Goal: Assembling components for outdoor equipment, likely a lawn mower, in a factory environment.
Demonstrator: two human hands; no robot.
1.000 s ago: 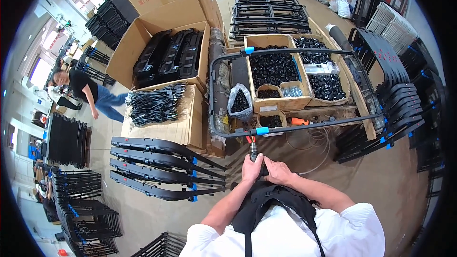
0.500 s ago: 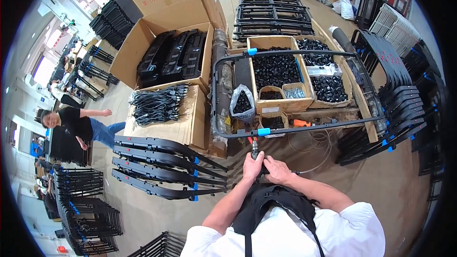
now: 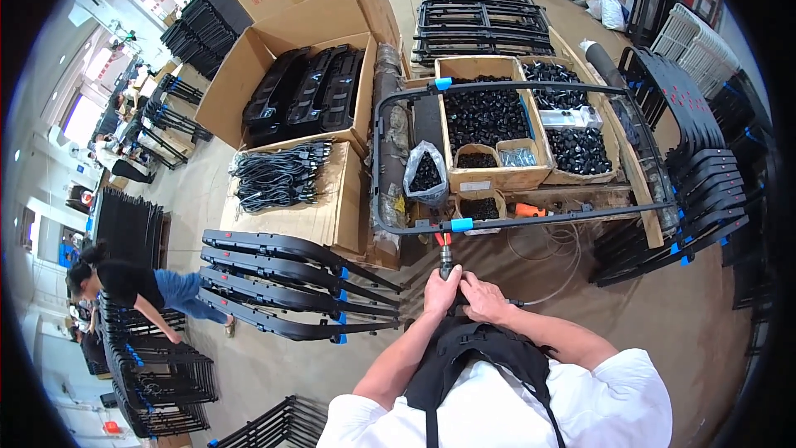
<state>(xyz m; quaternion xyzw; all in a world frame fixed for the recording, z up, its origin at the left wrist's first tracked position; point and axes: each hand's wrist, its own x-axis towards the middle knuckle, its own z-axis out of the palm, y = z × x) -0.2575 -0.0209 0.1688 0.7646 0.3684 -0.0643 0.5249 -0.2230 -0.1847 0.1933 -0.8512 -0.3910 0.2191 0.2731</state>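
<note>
Both hands are closed on a dark power driver, held in front of my chest. My left hand wraps its body with the thumb along the top. My right hand grips its rear part, much of which the fingers hide. The driver's red front end meets the near rail of a black rectangular tube frame that has blue tape pieces on it. This frame lies over wooden bins of black knobs and silver screws. Beside the driver's front end is a clear plastic bag of small black parts.
At the left are stacked black curved frames, a carton with a cable bundle and an open box of black panels. An orange-ended tool and a thin hose lie right. A person bends by racks.
The person at the left has moved nearer and now bends down toward the stacked racks. My view has shifted slightly; both my hands stay on the driver at the frame's near rail.
</note>
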